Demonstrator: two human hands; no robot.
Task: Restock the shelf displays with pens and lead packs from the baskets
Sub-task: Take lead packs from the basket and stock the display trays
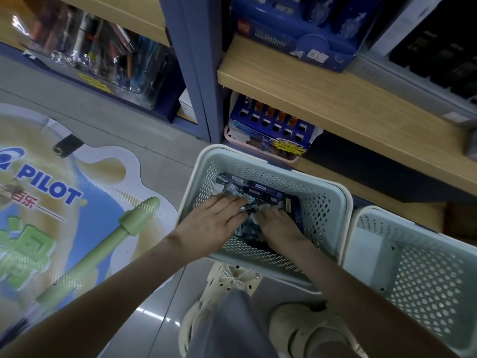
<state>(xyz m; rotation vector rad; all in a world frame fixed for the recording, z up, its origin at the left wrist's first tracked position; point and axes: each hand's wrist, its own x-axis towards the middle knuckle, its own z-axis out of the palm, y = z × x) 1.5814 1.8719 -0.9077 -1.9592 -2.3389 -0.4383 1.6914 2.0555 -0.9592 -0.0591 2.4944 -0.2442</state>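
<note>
A pale green perforated basket (333,200) stands on the floor in front of the shelves and holds a pile of dark blue lead packs (263,191). Both my hands are down inside it. My left hand (214,218) lies over the pile's left side, with a small pack pinched between its thumb and fingers. My right hand (278,224) is beside it, fingers curled down into the packs. The packs under both palms are hidden. A blue display box (271,125) with rows of slots sits on the low shelf just behind the basket.
A second pale basket (418,257) stands to the right. Wooden shelves (335,104) with blue boxed goods rise behind it. Clear pen holders (111,60) stand at upper left. A Pilot floor sticker (51,192) covers the floor on the left. My feet in cream clogs (232,280) are below the basket.
</note>
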